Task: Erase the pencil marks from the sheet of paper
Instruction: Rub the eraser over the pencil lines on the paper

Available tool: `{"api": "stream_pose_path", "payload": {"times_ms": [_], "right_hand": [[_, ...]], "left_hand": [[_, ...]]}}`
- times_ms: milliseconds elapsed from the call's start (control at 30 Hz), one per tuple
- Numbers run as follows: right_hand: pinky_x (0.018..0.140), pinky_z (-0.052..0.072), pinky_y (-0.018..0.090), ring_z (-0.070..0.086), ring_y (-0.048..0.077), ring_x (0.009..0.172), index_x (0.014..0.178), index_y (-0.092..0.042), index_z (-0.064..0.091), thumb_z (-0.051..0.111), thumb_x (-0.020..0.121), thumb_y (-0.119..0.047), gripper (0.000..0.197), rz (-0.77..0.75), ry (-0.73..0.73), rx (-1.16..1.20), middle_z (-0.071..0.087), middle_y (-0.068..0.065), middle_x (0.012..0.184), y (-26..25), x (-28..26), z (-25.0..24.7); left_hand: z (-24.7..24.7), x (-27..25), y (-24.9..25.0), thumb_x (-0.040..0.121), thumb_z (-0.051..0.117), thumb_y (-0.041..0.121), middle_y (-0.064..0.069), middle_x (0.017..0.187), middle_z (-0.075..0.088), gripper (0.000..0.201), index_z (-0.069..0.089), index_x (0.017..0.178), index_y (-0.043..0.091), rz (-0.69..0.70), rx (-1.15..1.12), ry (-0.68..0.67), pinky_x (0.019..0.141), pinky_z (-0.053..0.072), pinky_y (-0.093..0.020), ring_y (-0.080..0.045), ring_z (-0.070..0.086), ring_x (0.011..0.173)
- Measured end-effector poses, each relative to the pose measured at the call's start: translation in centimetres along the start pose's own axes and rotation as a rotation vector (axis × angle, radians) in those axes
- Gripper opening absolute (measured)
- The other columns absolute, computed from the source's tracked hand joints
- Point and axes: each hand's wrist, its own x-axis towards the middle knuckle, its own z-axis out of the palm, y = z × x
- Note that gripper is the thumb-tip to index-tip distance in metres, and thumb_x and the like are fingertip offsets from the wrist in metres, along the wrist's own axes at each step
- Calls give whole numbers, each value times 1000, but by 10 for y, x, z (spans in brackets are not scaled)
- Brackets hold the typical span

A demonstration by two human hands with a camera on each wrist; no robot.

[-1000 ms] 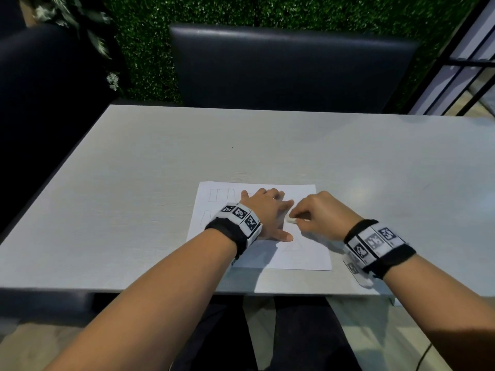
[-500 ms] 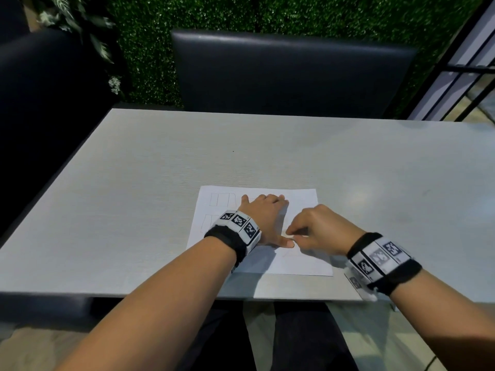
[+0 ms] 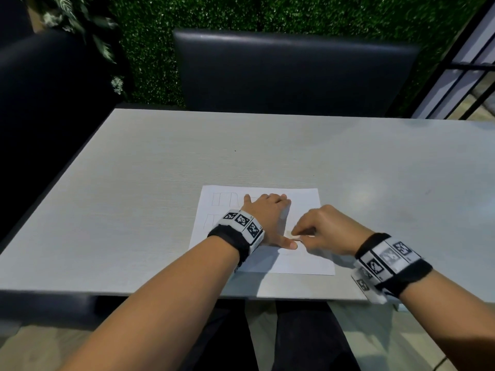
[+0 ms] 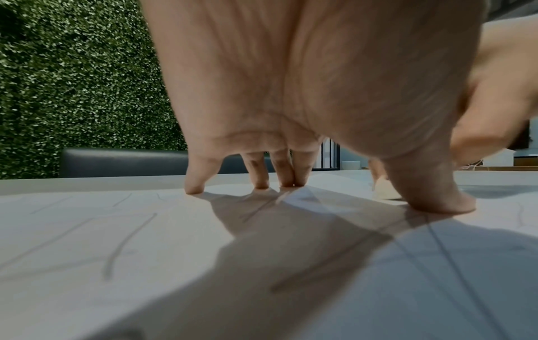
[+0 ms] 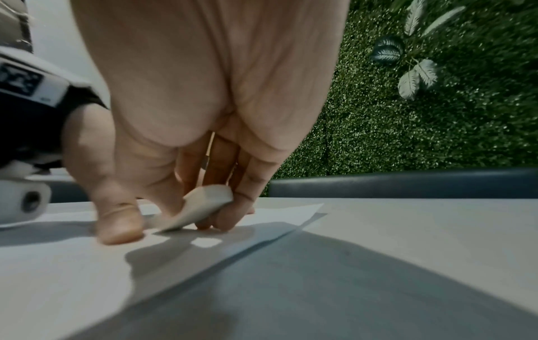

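Note:
A white sheet of paper (image 3: 305, 202) with faint pencil lines (image 3: 222, 199) lies near the table's front edge. My left hand (image 3: 267, 218) presses flat on the sheet with spread fingers (image 4: 262, 181) and the thumb (image 3: 286, 243) pointing right. Just right of that thumb, my right hand (image 3: 324, 231) pinches a whitish eraser (image 5: 201, 210) between thumb and fingers, with its lower edge on the paper (image 5: 58, 264). The eraser (image 4: 385, 192) shows behind the left thumb (image 4: 431, 191). More pencil strokes (image 4: 125, 243) run across the paper (image 4: 72, 230) near the left wrist.
The grey table (image 3: 160, 183) stretches bare around the sheet. A dark padded chair (image 3: 289, 70) stands at the far side and another dark seat (image 3: 48, 89) at the left, before a green hedge wall (image 3: 267, 12). A railing (image 3: 468, 65) is at the right.
My right hand with the eraser has slid toward me and slightly left on the sheet, ending beside the left thumb. The left hand stays pressed on the paper.

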Motion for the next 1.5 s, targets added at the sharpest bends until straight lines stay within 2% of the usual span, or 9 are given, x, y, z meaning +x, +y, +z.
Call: {"api": "stream_pose_path", "payload": {"times_ms": [233, 433, 567, 833, 1000, 1133, 1267, 1400, 1500], "right_hand": [[76, 60, 43, 70, 24, 81, 89, -16, 77, 57, 84, -21, 20, 141, 159, -13, 76, 6, 84, 21, 24, -10], [74, 52, 21, 62, 3, 76, 100, -22, 81, 67, 89, -22, 17, 27, 27, -31, 72, -13, 85, 5, -9, -3], [69, 58, 36, 69, 21, 74, 91, -17, 77, 53, 87, -33, 29, 143, 163, -20, 74, 1, 77, 24, 18, -11], [78, 51, 18, 60, -1, 78, 103, -24, 81, 69, 89, -22, 18, 11, 32, -35, 76, -10, 93, 10, -14, -1], [76, 59, 40, 70, 21, 78, 89, -16, 76, 55, 86, -39, 32, 144, 146, 11, 76, 5, 83, 26, 12, -12], [73, 56, 38, 66, 19, 75, 88, -10, 75, 55, 85, -25, 25, 129, 108, -43, 74, 7, 81, 22, 3, -4], [76, 55, 29, 66, 11, 80, 95, -20, 80, 65, 87, -20, 17, 78, 40, -12, 76, -3, 88, 11, -25, 8], [77, 56, 42, 68, 25, 83, 94, -7, 74, 61, 84, -21, 22, 99, 52, -5, 74, 12, 88, 14, -20, 11], [80, 57, 41, 68, 23, 85, 94, -8, 75, 62, 86, -23, 22, 88, 45, -10, 75, 11, 90, 12, -19, 11]], "left_hand": [[1, 1, -3, 70, 66, 84, 3, 167, 23, 116, 21, 159, 25, 0, -22, -15, 115, 21, -70, -27, 28, 150], [0, 1, -1, 73, 64, 85, 4, 171, 13, 120, 12, 163, 25, 0, -3, -32, 117, 18, -71, -27, 22, 153], [-2, 0, 0, 73, 65, 83, 3, 170, 15, 117, 16, 162, 24, 2, -10, -39, 116, 18, -71, -27, 23, 153], [-5, -1, 1, 75, 65, 83, 4, 172, 11, 119, 11, 163, 24, -6, -10, -61, 118, 15, -71, -27, 18, 155], [-5, -1, 1, 75, 65, 82, 4, 171, 11, 118, 11, 164, 25, -16, -15, -65, 118, 15, -71, -26, 18, 155], [-6, -2, 0, 75, 65, 82, 4, 171, 11, 119, 9, 164, 25, -17, -10, -68, 118, 15, -71, -26, 18, 155], [-4, -1, 0, 74, 64, 84, 4, 171, 10, 120, 10, 163, 24, -4, -4, -51, 118, 17, -71, -26, 19, 155], [-4, -5, 6, 81, 64, 77, 0, 172, 7, 109, 18, 163, 21, 8, 3, -47, 120, 18, -66, -25, 14, 157], [0, -16, 9, 84, 63, 72, -1, 170, 13, 93, 31, 157, 25, 42, 45, -32, 118, 23, -66, -26, 13, 156]]}}
